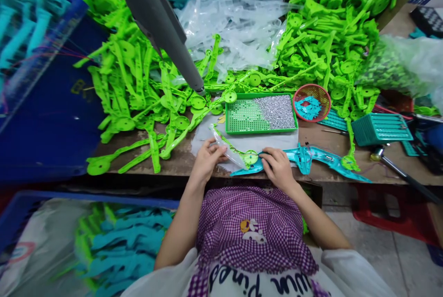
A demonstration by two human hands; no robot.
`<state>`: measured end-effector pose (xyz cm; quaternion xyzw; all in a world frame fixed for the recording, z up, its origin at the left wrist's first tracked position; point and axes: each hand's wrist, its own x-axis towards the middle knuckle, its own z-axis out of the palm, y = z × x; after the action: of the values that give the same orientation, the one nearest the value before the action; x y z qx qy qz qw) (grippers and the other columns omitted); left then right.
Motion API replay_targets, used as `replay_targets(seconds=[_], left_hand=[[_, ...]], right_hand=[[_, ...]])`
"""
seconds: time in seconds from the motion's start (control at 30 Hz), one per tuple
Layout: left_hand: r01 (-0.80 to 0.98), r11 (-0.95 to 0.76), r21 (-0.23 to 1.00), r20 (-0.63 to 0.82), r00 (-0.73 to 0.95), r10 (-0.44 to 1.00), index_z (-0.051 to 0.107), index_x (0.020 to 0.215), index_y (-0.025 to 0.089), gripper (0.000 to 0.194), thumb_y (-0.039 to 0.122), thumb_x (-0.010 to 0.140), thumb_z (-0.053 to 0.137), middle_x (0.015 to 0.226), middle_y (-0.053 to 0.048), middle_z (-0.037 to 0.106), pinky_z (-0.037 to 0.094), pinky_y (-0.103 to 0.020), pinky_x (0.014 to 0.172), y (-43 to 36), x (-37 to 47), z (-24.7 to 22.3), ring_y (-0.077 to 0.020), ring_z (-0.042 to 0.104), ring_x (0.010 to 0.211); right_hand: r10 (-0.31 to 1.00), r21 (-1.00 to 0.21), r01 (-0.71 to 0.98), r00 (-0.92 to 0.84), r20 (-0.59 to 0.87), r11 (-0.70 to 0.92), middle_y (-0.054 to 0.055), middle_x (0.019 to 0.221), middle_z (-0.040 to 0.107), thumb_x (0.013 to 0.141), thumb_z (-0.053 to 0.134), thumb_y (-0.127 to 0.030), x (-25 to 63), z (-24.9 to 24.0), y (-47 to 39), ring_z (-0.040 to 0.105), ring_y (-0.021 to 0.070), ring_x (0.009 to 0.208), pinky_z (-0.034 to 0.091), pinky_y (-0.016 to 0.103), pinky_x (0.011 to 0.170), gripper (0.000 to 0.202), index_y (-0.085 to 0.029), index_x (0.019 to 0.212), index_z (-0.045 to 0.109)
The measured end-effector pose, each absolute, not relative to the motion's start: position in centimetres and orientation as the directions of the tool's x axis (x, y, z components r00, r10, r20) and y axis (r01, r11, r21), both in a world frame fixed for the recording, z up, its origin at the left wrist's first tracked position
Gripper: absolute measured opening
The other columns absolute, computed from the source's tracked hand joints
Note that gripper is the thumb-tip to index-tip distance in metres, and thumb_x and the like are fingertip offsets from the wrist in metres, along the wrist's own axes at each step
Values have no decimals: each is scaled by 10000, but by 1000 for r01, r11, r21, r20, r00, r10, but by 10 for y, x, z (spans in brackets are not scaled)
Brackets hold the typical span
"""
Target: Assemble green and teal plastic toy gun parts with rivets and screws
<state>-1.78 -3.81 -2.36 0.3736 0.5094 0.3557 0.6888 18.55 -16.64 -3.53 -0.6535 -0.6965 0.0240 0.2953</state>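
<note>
Blue shell (304,155), tray (238,121) of silvery bits (278,111)

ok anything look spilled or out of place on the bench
Nothing looks clearly spilled. The small silvery pieces crowd the right end of the green tray, leaving the left sparse, and the black-handled tool at far right seems to jut past the bench edge.

Your single head-worn camera looks forward and steeply down from above your purple-and-white checked cloth apron (277,214), near enough that your bare left hand (208,156) and right hand (278,167) sit mid-view, the brown flat-topped counter (180,161) stretching beyond.
</note>
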Motion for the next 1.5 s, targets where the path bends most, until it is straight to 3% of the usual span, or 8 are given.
replay_targets(seconds=[0.43,0.6,0.7,0.83,0.97,1.07,1.33,1.5], left_hand=[[-71,416,907,-407,113,906,472,1010,191,595,291,550,836,625,105,559,580,-232,542,-44,-15,-26,-86,606,527],[-10,379,925,-377,95,922,392,1318,210,816,268,609,791,590,130,540,577,-244,573,-43,-13,-31,-93,603,506],[128,356,926,-373,152,915,310,1469,200,942,303,652,766,556,124,530,546,-240,561,-40,-17,-31,-110,601,478],[517,156,842,-282,175,943,416,1449,164,766,377,762,678,536,73,546,522,-298,628,-39,-22,-22,-176,628,537],[752,-141,644,18,169,985,617,1251,184,492,417,818,627,1018,-135,694,508,-425,837,-40,-20,-14,-315,649,988],[785,-313,535,143,281,949,664,1100,182,343,382,827,612,1375,-189,555,452,-502,957,-36,-18,-16,-366,525,1211],[871,-351,344,49,356,933,613,1184,175,364,379,903,507,1463,-157,495,396,-579,968,-34,-18,-17,-366,512,1190],[860,-333,387,77,329,941,633,1171,206,348,411,900,558,1438,-104,535,401,-541,941,-29,-28,-28,-351,512,1170]], right_hand=[[924,-419,896,26,381,148,101,1092,702,988,412,-259,185,-35,-167,631,207,1039,465,391,930,284,-197,1025,686],[920,-426,892,34,389,147,100,1086,698,983,418,-260,184,-38,-167,630,216,1042,464,403,937,278,-206,1038,685],[920,-416,896,21,392,157,105,1096,695,989,410,-260,184,-37,-167,629,217,1053,456,407,951,279,-201,1051,675],[915,-389,904,-9,403,180,107,1106,695,995,421,-299,184,-36,-167,626,212,1072,440,401,973,270,-187,1063,657],[909,-370,909,-24,417,193,118,1113,693,993,417,-281,185,-37,-168,624,213,1079,435,392,960,270,-175,1094,644],[910,-349,919,-26,415,185,113,1107,695,992,410,-268,184,-38,-168,627,213,1067,430,391,952,267,-184,1086,645],[915,-326,929,-31,402,175,104,1107,704,993,407,-260,183,-39,-167,636,203,1073,428,371,948,268,-190,1046,660],[942,-448,883,23,335,138,96,1167,690,990,430,-325,185,-31,-173,619,216,1145,410,424,1026,272,-218,1087,661]])
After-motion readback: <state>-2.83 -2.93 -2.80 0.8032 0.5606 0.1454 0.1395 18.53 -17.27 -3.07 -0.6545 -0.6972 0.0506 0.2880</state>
